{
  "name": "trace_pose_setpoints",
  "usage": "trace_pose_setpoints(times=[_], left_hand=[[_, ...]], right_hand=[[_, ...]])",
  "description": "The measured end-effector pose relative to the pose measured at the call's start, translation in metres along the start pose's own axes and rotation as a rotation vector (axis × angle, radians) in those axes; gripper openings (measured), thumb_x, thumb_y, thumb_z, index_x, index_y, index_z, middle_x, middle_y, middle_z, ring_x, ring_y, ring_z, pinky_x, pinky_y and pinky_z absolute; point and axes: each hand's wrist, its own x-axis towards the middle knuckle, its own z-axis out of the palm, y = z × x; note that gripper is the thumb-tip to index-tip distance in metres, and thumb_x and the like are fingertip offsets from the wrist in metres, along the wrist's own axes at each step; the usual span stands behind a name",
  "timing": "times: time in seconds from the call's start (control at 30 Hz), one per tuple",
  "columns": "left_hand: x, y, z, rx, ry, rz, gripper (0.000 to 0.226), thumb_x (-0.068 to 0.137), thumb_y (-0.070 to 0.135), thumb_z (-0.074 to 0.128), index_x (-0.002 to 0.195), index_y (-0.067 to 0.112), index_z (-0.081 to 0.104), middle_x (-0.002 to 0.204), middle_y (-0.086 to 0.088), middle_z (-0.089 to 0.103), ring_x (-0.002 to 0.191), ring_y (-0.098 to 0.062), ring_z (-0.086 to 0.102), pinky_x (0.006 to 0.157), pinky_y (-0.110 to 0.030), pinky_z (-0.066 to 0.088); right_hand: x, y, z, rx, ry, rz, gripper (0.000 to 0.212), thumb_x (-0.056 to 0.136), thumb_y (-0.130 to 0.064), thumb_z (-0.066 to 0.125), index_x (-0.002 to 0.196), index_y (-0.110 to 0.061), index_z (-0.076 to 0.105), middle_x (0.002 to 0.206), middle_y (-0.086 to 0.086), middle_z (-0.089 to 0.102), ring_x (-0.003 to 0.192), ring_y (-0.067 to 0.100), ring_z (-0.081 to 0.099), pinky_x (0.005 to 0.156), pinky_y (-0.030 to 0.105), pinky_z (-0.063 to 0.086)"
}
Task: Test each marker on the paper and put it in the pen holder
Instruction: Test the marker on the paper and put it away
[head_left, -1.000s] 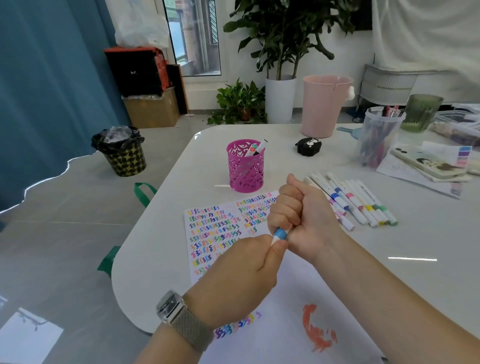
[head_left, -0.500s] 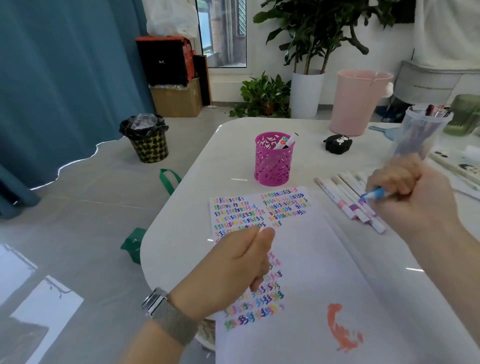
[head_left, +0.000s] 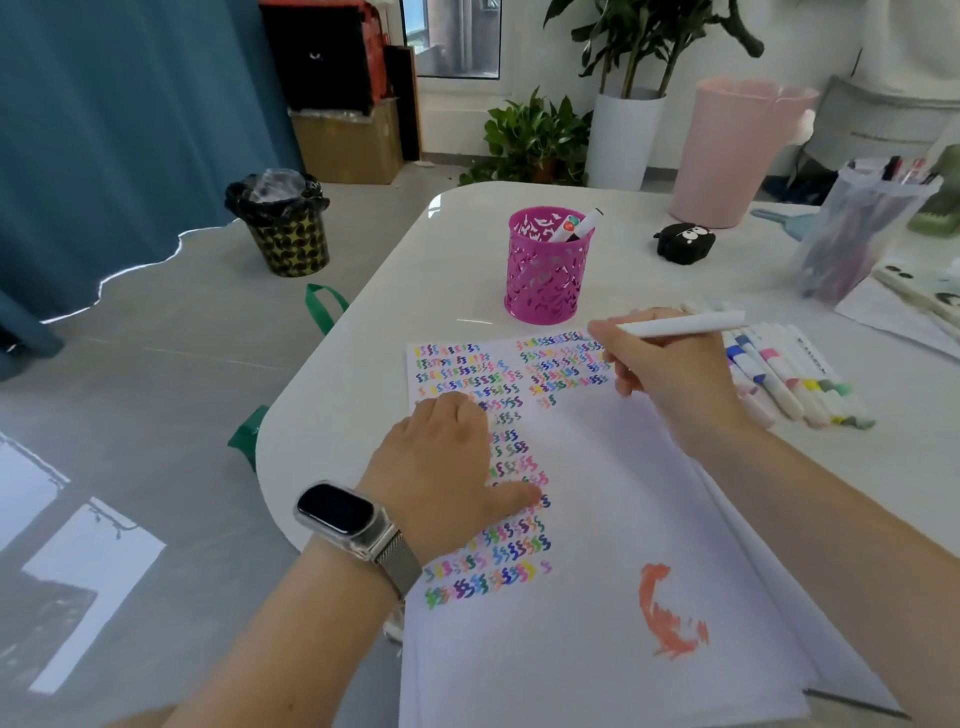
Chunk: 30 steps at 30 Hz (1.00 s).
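On the table (head_left: 363, 374) we pin the paper (head_left: 597, 519) with our flat, spread left hand (head_left: 447, 467) while our right hand (head_left: 665, 374) pinches the marker (head_left: 685, 326) near the pen holder (head_left: 545, 270), risking a smear if the sheet slips.

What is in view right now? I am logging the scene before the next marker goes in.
paper: one, white, scribbled, table front
pen holder: one, magenta, behind paper, markers inside
loose markers: several, white, right of paper
clear cup: one, far right
black case: one, mid table
pink bin: one, far edge
patterned bin: one, floor
potted plants: two, floor
left hand: flat on paper, watch
right hand: holds white marker
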Motion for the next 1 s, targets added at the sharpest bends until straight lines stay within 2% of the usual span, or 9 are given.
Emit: trace_pose_setpoints(times=[0.07, 0.13, 0.23, 0.33, 0.43, 0.6, 0.77, 1.0], left_hand=[[0.001, -0.001, 0.0, 0.009, -0.022, -0.003, 0.068, 0.082, 0.064, 0.046, 0.123, 0.01, 0.037, 0.136, -0.002, 0.037, 0.126, -0.019, 0.035, 0.103, -0.034, 0.035], [0.002, -0.001, -0.002, 0.031, -0.027, 0.0, 0.065, 0.081, 0.065, 0.045, 0.116, 0.01, 0.04, 0.13, -0.002, 0.039, 0.121, -0.02, 0.037, 0.098, -0.033, 0.038], [0.003, 0.0, -0.003, 0.037, -0.065, -0.016, 0.06, 0.082, 0.065, 0.045, 0.108, 0.011, 0.045, 0.138, -0.003, 0.035, 0.128, -0.02, 0.033, 0.101, -0.035, 0.037], [0.004, 0.0, -0.003, 0.015, -0.08, -0.025, 0.055, 0.082, 0.065, 0.045, 0.098, 0.013, 0.048, 0.148, -0.003, 0.025, 0.136, -0.019, 0.025, 0.107, -0.036, 0.032], [0.004, -0.001, -0.001, 0.003, -0.084, -0.024, 0.06, 0.082, 0.065, 0.044, 0.102, 0.01, 0.052, 0.151, -0.002, 0.02, 0.138, -0.019, 0.021, 0.109, -0.037, 0.029], [0.003, -0.001, -0.002, -0.024, -0.081, -0.02, 0.053, 0.082, 0.065, 0.045, 0.093, 0.013, 0.049, 0.153, 0.0, 0.018, 0.14, -0.018, 0.019, 0.109, -0.036, 0.028], [0.004, -0.001, -0.001, -0.014, -0.103, -0.026, 0.054, 0.082, 0.065, 0.045, 0.096, 0.013, 0.052, 0.151, 0.0, 0.019, 0.139, -0.018, 0.019, 0.11, -0.036, 0.027], [0.004, 0.0, -0.002, -0.017, -0.114, -0.04, 0.058, 0.082, 0.065, 0.044, 0.101, 0.011, 0.054, 0.152, 0.001, 0.017, 0.14, -0.017, 0.017, 0.108, -0.035, 0.027]], right_hand=[[-0.004, 0.011, 0.007, -0.12, 0.033, -0.019, 0.03, 0.079, -0.025, 0.075, 0.065, -0.009, 0.054, 0.047, -0.002, 0.06, 0.036, 0.008, 0.046, 0.038, 0.018, 0.036], [-0.007, 0.018, 0.013, -0.185, 0.02, -0.023, 0.035, 0.078, -0.025, 0.076, 0.062, -0.006, 0.051, 0.047, 0.001, 0.061, 0.036, 0.005, 0.046, 0.038, 0.017, 0.035], [-0.007, 0.023, 0.015, -0.243, -0.014, -0.057, 0.037, 0.078, -0.02, 0.075, 0.057, -0.01, 0.046, 0.05, 0.008, 0.062, 0.039, 0.008, 0.05, 0.042, 0.02, 0.037], [-0.006, 0.025, 0.015, -0.274, -0.022, -0.077, 0.037, 0.078, -0.017, 0.074, 0.056, -0.012, 0.044, 0.046, 0.001, 0.062, 0.044, 0.012, 0.053, 0.043, 0.02, 0.038], [-0.007, 0.025, 0.015, -0.276, -0.022, -0.094, 0.035, 0.078, -0.017, 0.073, 0.058, -0.009, 0.046, 0.047, 0.001, 0.062, 0.046, 0.012, 0.056, 0.044, 0.021, 0.04], [-0.007, 0.024, 0.016, -0.271, -0.033, -0.114, 0.037, 0.079, -0.016, 0.073, 0.065, 0.006, 0.046, 0.059, 0.021, 0.064, 0.054, 0.021, 0.06, 0.052, 0.029, 0.042], [-0.007, 0.023, 0.016, -0.279, -0.031, -0.083, 0.034, 0.077, -0.012, 0.072, 0.058, -0.007, 0.045, 0.053, 0.013, 0.061, 0.053, 0.02, 0.063, 0.053, 0.031, 0.043], [-0.006, 0.024, 0.014, -0.283, -0.037, -0.074, 0.03, 0.075, -0.01, 0.071, 0.06, -0.005, 0.045, 0.047, 0.005, 0.053, 0.051, 0.019, 0.062, 0.053, 0.032, 0.043]])
